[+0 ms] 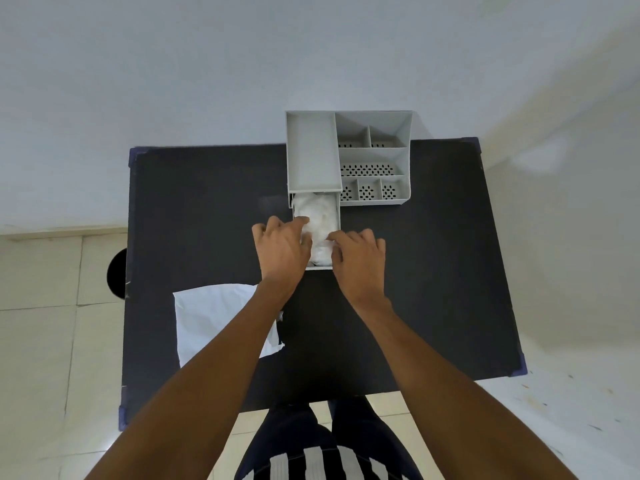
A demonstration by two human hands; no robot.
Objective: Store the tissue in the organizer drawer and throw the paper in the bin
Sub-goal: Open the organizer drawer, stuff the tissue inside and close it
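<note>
A grey organizer stands at the far middle of the black table. Its drawer is pulled out toward me, and crumpled white tissue fills it. My left hand rests on the drawer's left side with its fingers on the tissue. On the drawer's right front corner, my right hand also touches the tissue with its fingertips. A white sheet of paper lies flat on the table at the near left, partly under my left forearm.
A round black bin shows on the tiled floor just past the table's left edge. The organizer's open compartments on the right hold nothing visible. A white wall stands behind the table.
</note>
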